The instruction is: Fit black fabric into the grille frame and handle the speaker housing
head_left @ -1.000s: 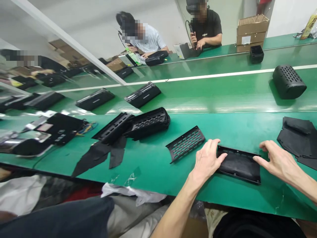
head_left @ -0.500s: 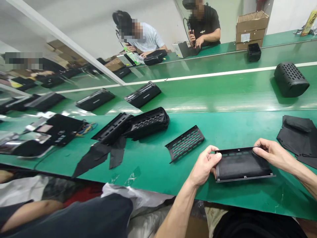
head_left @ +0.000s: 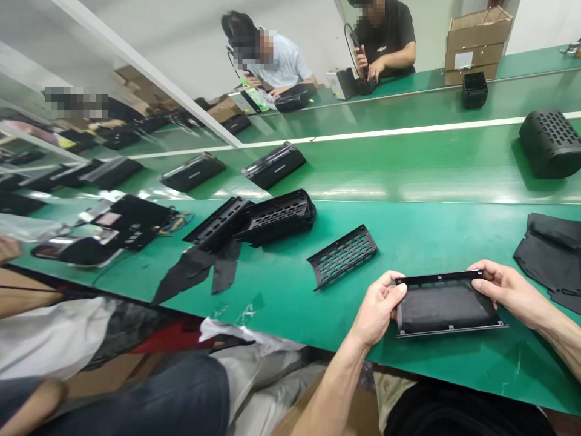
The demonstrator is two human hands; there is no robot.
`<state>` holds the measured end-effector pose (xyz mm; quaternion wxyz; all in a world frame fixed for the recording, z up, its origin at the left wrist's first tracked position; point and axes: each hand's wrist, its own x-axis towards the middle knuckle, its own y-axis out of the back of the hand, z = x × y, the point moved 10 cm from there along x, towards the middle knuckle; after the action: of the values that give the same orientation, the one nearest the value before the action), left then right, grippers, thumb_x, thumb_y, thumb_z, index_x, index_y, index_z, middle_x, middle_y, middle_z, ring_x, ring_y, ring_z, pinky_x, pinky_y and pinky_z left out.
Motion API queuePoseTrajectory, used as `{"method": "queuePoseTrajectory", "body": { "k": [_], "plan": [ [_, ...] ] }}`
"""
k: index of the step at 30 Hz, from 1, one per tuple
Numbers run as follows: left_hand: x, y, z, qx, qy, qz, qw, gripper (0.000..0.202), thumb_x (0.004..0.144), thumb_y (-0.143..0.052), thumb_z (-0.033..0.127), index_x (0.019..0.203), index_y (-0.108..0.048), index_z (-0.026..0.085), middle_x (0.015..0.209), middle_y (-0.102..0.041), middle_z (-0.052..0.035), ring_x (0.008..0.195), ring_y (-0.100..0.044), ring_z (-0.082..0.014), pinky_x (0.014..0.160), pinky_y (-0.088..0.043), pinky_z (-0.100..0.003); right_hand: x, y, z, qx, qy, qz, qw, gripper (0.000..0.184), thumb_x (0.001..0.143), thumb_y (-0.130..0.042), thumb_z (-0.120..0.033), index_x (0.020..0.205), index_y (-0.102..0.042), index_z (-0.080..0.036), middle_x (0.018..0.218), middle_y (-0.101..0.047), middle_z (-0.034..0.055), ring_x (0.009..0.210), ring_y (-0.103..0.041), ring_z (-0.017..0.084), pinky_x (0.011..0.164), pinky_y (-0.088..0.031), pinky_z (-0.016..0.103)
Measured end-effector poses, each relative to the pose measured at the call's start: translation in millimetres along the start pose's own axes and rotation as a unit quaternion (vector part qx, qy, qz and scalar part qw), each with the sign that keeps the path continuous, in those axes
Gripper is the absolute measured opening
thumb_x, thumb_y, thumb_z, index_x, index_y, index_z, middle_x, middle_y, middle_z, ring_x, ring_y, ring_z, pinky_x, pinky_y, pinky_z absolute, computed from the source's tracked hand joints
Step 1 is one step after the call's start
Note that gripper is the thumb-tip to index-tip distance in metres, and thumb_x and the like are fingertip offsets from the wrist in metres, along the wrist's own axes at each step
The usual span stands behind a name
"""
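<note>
Green bench [head_left: 431,236] at a workshop line: a person's left hand [head_left: 377,307] and right hand [head_left: 503,289] grip the short ends of a black panel [head_left: 447,307], fingers curled over its edges. Just left of the panel lies a slotted grille [head_left: 342,256]; black fabric pieces [head_left: 547,254] lie to its right.
</note>
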<state>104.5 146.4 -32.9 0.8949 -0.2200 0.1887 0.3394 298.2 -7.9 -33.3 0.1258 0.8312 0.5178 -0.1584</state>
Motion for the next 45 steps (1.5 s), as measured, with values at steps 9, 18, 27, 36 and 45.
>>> {"method": "queuePoseTrajectory", "body": {
  "k": [9,18,27,36,45],
  "plan": [
    [-1,12.7,-11,-0.019,-0.009,0.025,0.999,0.069,0.064,-0.097,0.061,0.106,-0.062,0.018,0.065,-0.057,0.0076,0.056,-0.05,-0.0077,0.055,-0.044,-0.019,2,5,5,0.064,-0.002,-0.002,0.998,0.051,0.082,-0.082,-0.057,0.112,-0.071,-0.017,0.071,-0.051,-0.0047,0.059,-0.044,0.011,0.054,-0.038,0.025],
    [3,16.0,-17,-0.027,-0.021,0.036,0.999,0.063,0.066,-0.096,0.06,0.103,-0.067,0.018,0.064,-0.059,0.007,0.055,-0.05,-0.0075,0.057,-0.043,-0.019,4,4,9,0.089,-0.002,-0.005,0.996,0.046,0.085,-0.082,-0.058,0.104,-0.073,-0.017,0.075,-0.056,-0.003,0.062,-0.046,0.011,0.057,-0.04,0.026],
    [0,11.9,-19,-0.064,-0.041,-0.001,0.997,0.057,0.069,-0.096,0.05,0.107,-0.071,0.017,0.081,-0.073,-0.0018,0.072,-0.066,-0.0146,0.071,-0.052,-0.025,-3,6,14,0.093,-0.026,0.008,0.995,0.057,0.082,-0.085,-0.065,0.113,-0.072,-0.018,0.071,-0.055,-0.0048,0.06,-0.044,0.011,0.056,-0.037,0.026],
    [3,14.4,-25,-0.07,-0.058,-0.013,0.996,0.051,0.072,-0.095,0.043,0.108,-0.07,0.017,0.087,-0.075,-0.0036,0.075,-0.066,-0.0148,0.074,-0.05,-0.026,-3,12,22,0.079,-0.045,0.033,0.995,0.065,0.077,-0.086,-0.071,0.116,-0.075,-0.019,0.069,-0.054,-0.0049,0.059,-0.044,0.012,0.055,-0.036,0.027],
    [2,13.3,-23,-0.063,-0.062,-0.02,0.996,0.05,0.075,-0.092,0.043,0.112,-0.071,0.017,0.091,-0.075,-0.0047,0.079,-0.066,-0.0163,0.075,-0.05,-0.027,-2,9,14,0.059,-0.031,0.023,0.998,0.062,0.077,-0.084,-0.073,0.106,-0.073,-0.019,0.069,-0.055,-0.0038,0.059,-0.044,0.013,0.056,-0.035,0.029]
  ]
}}
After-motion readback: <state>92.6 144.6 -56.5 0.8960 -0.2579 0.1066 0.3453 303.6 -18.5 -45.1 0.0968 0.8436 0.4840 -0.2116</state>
